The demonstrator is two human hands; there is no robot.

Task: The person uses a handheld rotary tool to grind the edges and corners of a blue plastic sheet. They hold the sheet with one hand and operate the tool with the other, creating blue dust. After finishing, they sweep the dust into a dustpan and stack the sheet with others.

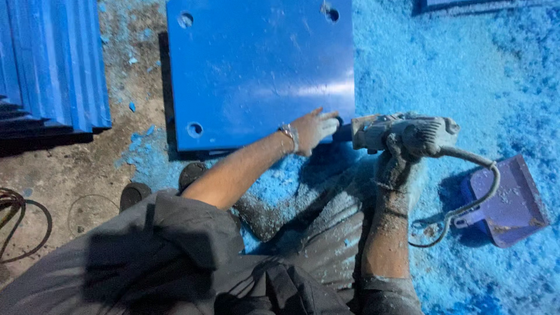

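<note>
My left hand (312,129) lies flat with fingers stretched out on the near right corner of the blue plastic slab (259,70), pressing on it and gripping nothing.

At the far left, a stack of blue ribbed sheets (55,64) is cut off by the frame edge, and below it a dark cable loop (17,221) runs out of view on the dusty concrete floor (76,175). The slab lies flat on the floor with round holes near its corners; its far edge runs out of the top of the frame. My two dark shoes (163,184) peek out just below its near edge, mostly hidden by my grey sleeve.

My right hand (394,166), coated in grey-blue dust, is wrapped tight around the handle of a dust-caked power tool (402,133). Its working end points at the slab's edge, just beside my left fingertips; I cannot make out the bit itself. Its cord (472,198) curls away to the right.

A purple dustpan (507,201) sits in the blue shavings (455,64), with only a little dust in it.
</note>
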